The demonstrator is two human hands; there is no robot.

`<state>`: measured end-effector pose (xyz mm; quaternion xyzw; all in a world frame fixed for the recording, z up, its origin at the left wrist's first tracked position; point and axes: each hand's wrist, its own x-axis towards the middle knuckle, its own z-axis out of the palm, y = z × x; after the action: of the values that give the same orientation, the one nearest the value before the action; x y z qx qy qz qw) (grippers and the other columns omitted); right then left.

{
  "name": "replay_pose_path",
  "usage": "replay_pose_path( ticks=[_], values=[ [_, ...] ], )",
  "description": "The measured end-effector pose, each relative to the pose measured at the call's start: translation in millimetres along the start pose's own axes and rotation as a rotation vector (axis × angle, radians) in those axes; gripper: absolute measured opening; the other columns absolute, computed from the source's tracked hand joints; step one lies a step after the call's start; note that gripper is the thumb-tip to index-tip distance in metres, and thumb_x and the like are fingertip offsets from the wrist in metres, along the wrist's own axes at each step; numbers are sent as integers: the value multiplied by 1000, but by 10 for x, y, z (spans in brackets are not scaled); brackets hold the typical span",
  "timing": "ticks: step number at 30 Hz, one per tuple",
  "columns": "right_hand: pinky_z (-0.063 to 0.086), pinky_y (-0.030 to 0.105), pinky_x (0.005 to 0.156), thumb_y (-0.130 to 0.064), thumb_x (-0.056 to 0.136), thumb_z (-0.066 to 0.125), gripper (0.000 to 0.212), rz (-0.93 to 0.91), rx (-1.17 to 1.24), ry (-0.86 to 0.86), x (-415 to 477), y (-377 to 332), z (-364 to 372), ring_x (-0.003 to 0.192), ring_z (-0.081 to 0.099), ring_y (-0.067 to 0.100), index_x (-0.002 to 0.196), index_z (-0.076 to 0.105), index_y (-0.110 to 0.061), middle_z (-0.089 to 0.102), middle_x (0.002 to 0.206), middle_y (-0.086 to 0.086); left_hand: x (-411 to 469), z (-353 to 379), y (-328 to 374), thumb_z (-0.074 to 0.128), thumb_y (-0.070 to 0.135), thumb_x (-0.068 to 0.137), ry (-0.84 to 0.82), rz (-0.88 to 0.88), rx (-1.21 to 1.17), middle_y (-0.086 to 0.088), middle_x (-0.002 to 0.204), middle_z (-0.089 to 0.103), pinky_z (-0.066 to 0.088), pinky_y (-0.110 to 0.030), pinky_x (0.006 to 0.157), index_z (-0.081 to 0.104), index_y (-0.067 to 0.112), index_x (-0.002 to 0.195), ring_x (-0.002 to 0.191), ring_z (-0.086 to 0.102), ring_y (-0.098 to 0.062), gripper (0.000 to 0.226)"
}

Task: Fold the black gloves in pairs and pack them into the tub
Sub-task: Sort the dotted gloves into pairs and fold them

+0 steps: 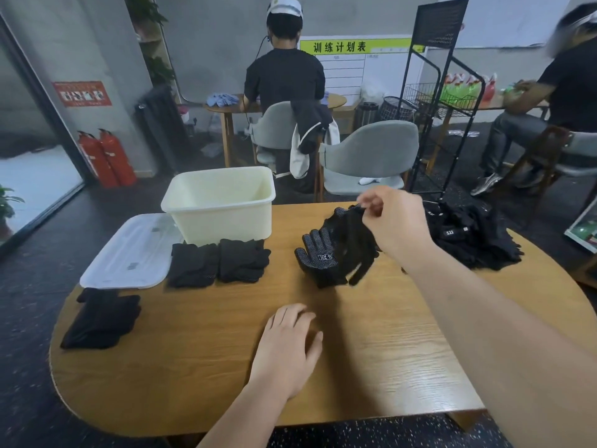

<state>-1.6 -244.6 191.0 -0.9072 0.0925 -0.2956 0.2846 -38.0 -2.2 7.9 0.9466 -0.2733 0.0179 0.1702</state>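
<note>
My right hand [389,219] pinches the cuff of a black dotted glove [352,244] and holds it hanging, fingers down, over the wooden table [371,350]. A second dotted glove [318,257] with a white label lies under it, palm up. My left hand [287,342] rests flat on the table, holding nothing. A cream tub [223,202] stands at the table's far edge, its inside bare as far as I see. Two folded glove pairs [219,261] lie in front of it. A pile of loose black gloves [471,234] sits at the right.
The tub's white lid [129,253] lies to the left of the tub. A dark folded bundle [101,318] sits near the table's left edge. Grey chairs [368,153], a black wire rack [439,101] and two seated people are behind the table.
</note>
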Motion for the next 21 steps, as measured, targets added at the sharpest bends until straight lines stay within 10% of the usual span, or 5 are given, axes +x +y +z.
replay_pose_path(
  ticks=[5, 8, 11, 21],
  values=[
    [45, 22, 84, 1, 89, 65, 27, -313, 10, 114, -66, -83, 209, 94, 58, 9, 101, 76, -20, 68, 100, -10, 19, 11, -20, 25, 59, 107, -2, 7, 35, 14, 156, 36, 25, -33, 126, 49, 33, 151, 146, 28, -7, 57],
    [48, 29, 89, 1, 90, 66, 29, -362, -114, -171, -369, 168, 572, 103, 58, 17, 105, 76, -21, 70, 105, -6, 18, -3, -11, 25, 59, 107, -11, 2, 29, 14, 157, 34, 24, -34, 127, 47, 34, 152, 147, 26, -6, 56],
    [52, 39, 101, -6, 94, 61, 34, -248, -234, -490, -761, 564, 830, 117, 58, 18, 119, 72, -26, 66, 121, -7, 16, -1, -5, 25, 59, 107, -12, 3, 28, 14, 156, 35, 23, -34, 127, 47, 34, 152, 148, 25, -6, 55],
    [17, 51, 127, -49, 106, 39, 72, 447, -607, -367, -1042, 1619, 457, 159, 10, 38, 165, 15, -14, 16, 171, 20, 23, -2, -3, 26, 60, 108, -15, -7, 29, 15, 157, 34, 23, -35, 128, 47, 34, 153, 148, 25, -6, 55]
  ],
)
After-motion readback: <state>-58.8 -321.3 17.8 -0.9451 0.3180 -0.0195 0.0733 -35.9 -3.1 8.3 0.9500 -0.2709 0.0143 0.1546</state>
